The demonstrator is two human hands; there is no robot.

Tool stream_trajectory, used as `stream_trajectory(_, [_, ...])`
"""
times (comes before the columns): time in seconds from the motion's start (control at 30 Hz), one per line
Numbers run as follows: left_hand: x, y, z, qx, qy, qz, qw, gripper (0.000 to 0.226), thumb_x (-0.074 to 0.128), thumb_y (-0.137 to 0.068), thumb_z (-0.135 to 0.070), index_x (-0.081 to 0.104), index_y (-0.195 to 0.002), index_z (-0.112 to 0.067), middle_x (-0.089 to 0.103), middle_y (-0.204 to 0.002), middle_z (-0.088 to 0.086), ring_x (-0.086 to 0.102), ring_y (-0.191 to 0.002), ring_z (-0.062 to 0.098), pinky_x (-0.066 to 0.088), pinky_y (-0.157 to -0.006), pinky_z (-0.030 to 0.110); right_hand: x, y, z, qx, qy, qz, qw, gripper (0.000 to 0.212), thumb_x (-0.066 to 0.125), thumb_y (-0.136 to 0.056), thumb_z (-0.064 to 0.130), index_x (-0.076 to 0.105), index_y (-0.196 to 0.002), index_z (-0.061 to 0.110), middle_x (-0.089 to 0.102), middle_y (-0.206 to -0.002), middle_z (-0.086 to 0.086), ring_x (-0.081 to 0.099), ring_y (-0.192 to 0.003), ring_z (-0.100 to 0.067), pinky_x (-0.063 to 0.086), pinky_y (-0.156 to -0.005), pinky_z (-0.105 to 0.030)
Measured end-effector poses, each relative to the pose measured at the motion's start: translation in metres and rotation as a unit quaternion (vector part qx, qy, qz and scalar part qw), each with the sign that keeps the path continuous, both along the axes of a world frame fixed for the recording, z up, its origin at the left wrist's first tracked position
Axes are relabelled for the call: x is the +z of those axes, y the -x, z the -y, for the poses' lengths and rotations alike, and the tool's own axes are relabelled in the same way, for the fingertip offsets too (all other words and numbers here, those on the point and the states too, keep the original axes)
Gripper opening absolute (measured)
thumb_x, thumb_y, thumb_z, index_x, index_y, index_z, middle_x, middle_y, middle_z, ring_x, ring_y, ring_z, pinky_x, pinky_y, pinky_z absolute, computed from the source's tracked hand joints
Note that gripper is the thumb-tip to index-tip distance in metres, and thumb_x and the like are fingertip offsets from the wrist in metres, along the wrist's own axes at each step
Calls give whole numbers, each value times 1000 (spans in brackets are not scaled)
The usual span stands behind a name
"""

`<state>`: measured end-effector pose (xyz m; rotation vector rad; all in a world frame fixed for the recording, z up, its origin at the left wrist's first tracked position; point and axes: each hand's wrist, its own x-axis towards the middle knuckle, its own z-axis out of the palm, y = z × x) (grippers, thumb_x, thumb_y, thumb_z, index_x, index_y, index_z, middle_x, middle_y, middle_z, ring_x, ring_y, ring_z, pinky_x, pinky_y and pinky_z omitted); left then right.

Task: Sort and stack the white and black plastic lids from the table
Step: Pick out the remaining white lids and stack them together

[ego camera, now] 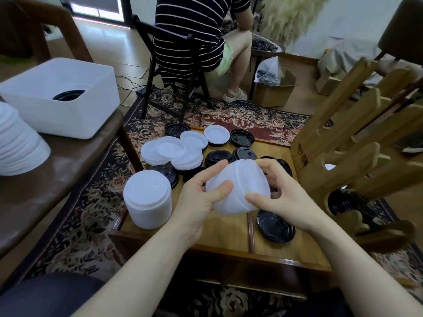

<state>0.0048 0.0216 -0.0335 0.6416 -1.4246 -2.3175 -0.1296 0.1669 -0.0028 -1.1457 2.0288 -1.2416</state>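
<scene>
Above the small wooden table (pixel 226 234) I hold a stack of white lids (pixel 240 186) tilted on its side. My left hand (pixel 201 197) grips its left end, thumb across the front. My right hand (pixel 283 193) curls round its right end. A taller stack of white lids (pixel 147 202) stands upright at the table's left edge. Loose white lids (pixel 170 148) lie in a heap at the back left. Black lids (pixel 242 138) are scattered at the back and middle, and one black lid (pixel 275 226) lies at the front right.
A white bin (pixel 59 110) with black lids inside sits on a brown bench (pixel 57 170) at left, beside another white lid stack (pixel 18 140). A wooden rack (pixel 357 138) stands at right. A person sits on a black chair (pixel 174 72) behind the table. A cardboard box (pixel 272 92) is on the floor.
</scene>
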Motion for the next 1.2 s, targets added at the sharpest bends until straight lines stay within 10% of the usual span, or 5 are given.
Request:
stream_trajectory(0.5, [-4,-4,-5,-10,-60,1,998,39,67,-88,-12,66,-122,-29,66,-132,0,62,-121,24,58,-89,41,-7,-5,1,48,-14,19,999,72,70,-74,52,39,-136,35,49,-128,24,49,-123,0,48,-94,-22])
stream_trajectory(0.83, [-1,-8,-9,-5,-25,-20,999,44,63,-92,-1,66,-121,-35,65,-133,-3,61,-122,18,55,-99,41,-15,-21,11,-92,54,47,993,72,72,-57,60,43,-117,33,55,-112,24,56,-102,11,48,-77,-12])
stream_trajectory(1.07, [2,-6,-3,-83,-17,48,995,59,73,-71,-49,63,-128,-43,67,-129,-10,66,-115,17,60,-81,34,-4,-7,-6,54,-37,-96,993,79,86,-74,30,39,-137,32,44,-136,21,41,-130,1,41,-103,-19])
stream_trajectory(1.2, [1,-2,-7,-53,-18,46,997,59,76,-69,-46,64,-127,-43,68,-127,-7,68,-113,19,61,-82,38,-4,-9,-4,47,-6,30,998,87,81,-71,42,34,-144,47,43,-140,27,44,-131,1,46,-103,-28])
